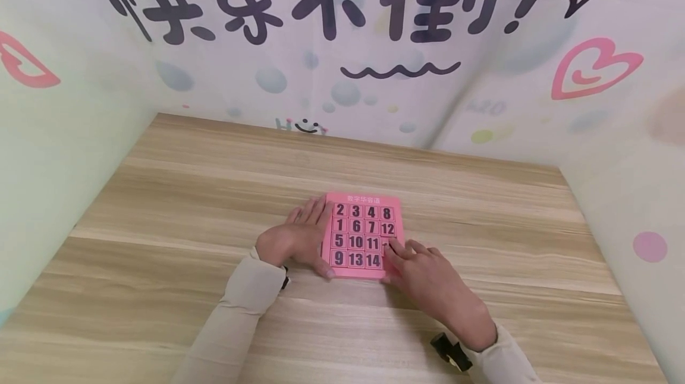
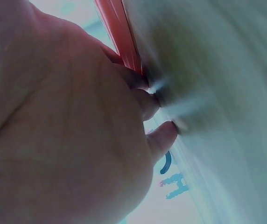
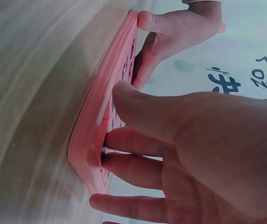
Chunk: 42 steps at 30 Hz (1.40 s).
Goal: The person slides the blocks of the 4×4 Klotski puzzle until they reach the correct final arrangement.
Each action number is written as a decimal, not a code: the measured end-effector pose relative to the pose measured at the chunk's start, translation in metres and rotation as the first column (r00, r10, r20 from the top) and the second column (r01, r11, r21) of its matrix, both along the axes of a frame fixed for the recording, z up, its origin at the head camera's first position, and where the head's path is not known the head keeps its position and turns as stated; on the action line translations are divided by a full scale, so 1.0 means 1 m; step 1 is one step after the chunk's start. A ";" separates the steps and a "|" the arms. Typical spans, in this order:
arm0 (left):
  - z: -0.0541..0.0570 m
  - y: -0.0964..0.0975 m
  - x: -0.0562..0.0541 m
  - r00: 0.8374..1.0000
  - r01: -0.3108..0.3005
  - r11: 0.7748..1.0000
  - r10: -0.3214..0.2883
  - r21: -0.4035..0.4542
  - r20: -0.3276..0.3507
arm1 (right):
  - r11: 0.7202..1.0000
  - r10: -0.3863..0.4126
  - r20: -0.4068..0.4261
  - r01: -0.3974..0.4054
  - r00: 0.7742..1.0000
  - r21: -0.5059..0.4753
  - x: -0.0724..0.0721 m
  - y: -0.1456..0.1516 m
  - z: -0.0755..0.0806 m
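Observation:
A pink number slide puzzle [image 1: 369,198] lies flat on the wooden table, its square tiles printed with black numbers. My left hand [image 1: 302,241] rests along its left edge, fingers stretched towards the far corner and thumb at the near corner. In the left wrist view, fingertips touch the table [image 2: 227,154] beside the pink edge [image 2: 119,32]. My right hand [image 1: 423,271] reaches over the right edge, with fingertips on a tile in the right column below the 12. These fingers [image 3: 133,168] look nearly straight and hide the lower right corner. The right thumb [image 3: 129,98] is near the front edge.
A white printed backdrop [image 1: 257,98] with large black characters and hearts stands behind the table [image 1: 160,217]. Pale walls [image 1: 64,152] close in both sides. A dark strap [image 1: 451,352] is on the right wrist.

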<state>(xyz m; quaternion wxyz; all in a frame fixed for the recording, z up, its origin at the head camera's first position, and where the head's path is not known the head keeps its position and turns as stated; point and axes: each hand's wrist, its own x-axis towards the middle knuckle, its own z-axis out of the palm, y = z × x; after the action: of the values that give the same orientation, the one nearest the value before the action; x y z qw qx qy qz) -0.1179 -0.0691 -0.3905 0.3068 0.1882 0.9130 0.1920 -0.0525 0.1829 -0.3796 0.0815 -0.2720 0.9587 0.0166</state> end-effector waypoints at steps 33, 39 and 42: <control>0.000 0.000 0.000 1.000 0.009 1.000 -0.009 -0.013 -0.005 | 1.000 0.026 0.057 -0.026 0.998 0.008 0.007 0.000 0.011; 0.001 0.000 0.001 1.000 0.010 1.000 -0.010 -0.018 -0.006 | 0.999 0.038 0.065 -0.039 0.997 0.004 0.009 0.000 0.013; 0.002 0.000 0.001 1.000 0.011 1.000 -0.011 -0.020 -0.007 | 0.999 0.035 0.070 -0.036 0.997 0.003 0.010 0.000 0.014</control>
<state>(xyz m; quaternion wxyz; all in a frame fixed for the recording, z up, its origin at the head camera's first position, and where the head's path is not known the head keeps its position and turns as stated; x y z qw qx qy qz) -0.1171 -0.0689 -0.3890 0.3067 0.1909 0.9148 0.1805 -0.0426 0.1830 -0.3659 0.1154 -0.2893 0.9502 0.0105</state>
